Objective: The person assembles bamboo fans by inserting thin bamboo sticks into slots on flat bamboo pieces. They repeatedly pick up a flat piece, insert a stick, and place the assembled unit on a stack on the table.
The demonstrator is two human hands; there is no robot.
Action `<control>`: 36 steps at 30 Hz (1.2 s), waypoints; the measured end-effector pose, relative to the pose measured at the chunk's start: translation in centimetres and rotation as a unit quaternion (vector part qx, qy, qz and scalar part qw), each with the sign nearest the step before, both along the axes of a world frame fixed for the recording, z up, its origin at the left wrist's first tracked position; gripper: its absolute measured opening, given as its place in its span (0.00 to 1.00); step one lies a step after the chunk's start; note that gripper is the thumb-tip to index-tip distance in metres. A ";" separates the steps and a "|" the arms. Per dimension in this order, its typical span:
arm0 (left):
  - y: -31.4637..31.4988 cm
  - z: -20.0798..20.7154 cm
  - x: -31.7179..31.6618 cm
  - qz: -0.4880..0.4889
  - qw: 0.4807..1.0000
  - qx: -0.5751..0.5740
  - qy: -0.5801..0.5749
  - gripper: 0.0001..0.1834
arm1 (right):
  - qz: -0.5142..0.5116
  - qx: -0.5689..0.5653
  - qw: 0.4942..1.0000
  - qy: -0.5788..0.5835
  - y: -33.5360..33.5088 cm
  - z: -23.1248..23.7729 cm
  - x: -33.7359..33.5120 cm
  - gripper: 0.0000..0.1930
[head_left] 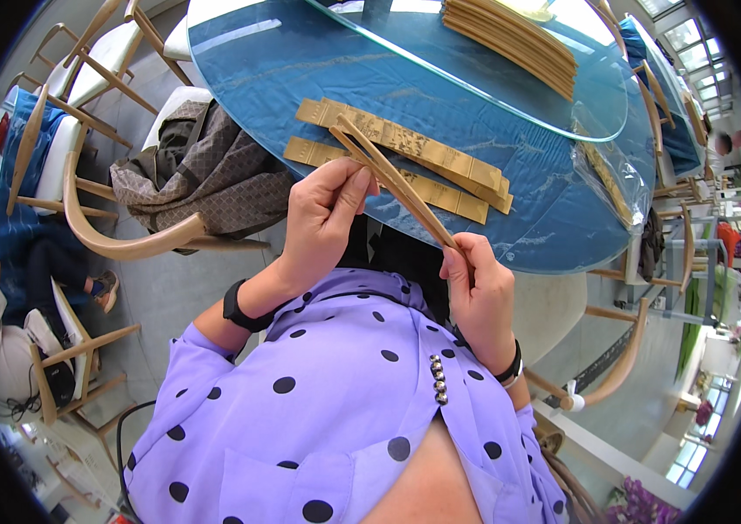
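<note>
Gripping slim wooden chopsticks (397, 183), both hands (322, 218) hover beside flat paper sleeves (405, 144).

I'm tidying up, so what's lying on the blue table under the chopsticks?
Two flat tan sleeves lie on the table beneath the chopsticks, which both hands hold, left and right. The table's near edge is hidden.

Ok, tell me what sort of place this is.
Probably a restaurant dining room: a round table in a blue cloth with a glass turntable, wooden chairs around it, and both hands, left hand and right hand, holding chopsticks over paper sleeves.
</note>
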State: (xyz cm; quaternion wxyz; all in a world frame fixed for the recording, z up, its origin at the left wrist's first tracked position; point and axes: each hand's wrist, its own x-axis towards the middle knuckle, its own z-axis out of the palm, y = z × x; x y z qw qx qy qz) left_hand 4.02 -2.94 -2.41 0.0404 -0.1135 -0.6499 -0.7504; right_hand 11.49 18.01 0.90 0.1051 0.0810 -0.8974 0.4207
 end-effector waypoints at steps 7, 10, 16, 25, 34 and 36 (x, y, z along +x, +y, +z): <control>0.1 0.3 0.0 -0.046 0.997 0.009 -0.062 0.12 | -0.003 -0.045 0.997 -0.062 0.6 0.4 -0.1 0.06; 0.7 0.2 0.3 -0.036 0.998 0.000 -0.055 0.12 | 0.002 -0.036 0.997 -0.065 0.5 0.2 -0.2 0.06; 0.7 0.4 -0.3 -0.063 0.992 0.043 -0.100 0.13 | -0.023 0.037 0.999 0.033 0.6 -1.2 -0.3 0.06; 0.6 1.1 -0.5 -0.058 0.989 0.065 -0.119 0.12 | -0.040 0.099 0.985 0.139 0.9 -1.3 -1.1 0.06; 0.4 1.0 -0.9 -0.064 0.989 0.066 -0.118 0.12 | -0.036 0.115 0.981 0.150 1.0 -1.0 -1.3 0.07; 0.3 1.0 -1.0 -0.065 0.989 0.057 -0.117 0.12 | -0.034 0.122 0.978 0.163 1.0 -1.1 -1.4 0.08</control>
